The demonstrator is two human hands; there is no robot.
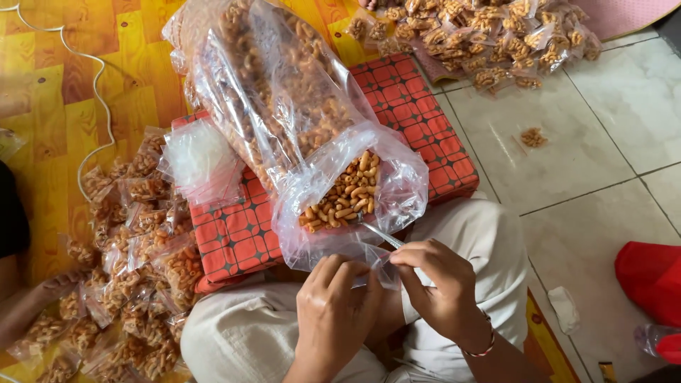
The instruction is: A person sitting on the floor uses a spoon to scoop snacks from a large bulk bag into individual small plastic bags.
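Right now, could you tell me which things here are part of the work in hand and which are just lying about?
In hand:
left hand and right hand on a small clear bag
spoon
big snack bag
empty bags
filled packets

Lying about:
white cord
red thing
crumpled tissue

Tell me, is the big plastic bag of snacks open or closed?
Open. The mouth of the big bag gapes toward the person, the snacks lie bare inside, and a spoon reaches in.

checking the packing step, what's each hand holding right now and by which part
Both hands, left hand and right hand, pinch a small clear bag at its top edge. The right also seems to hold the spoon handle.
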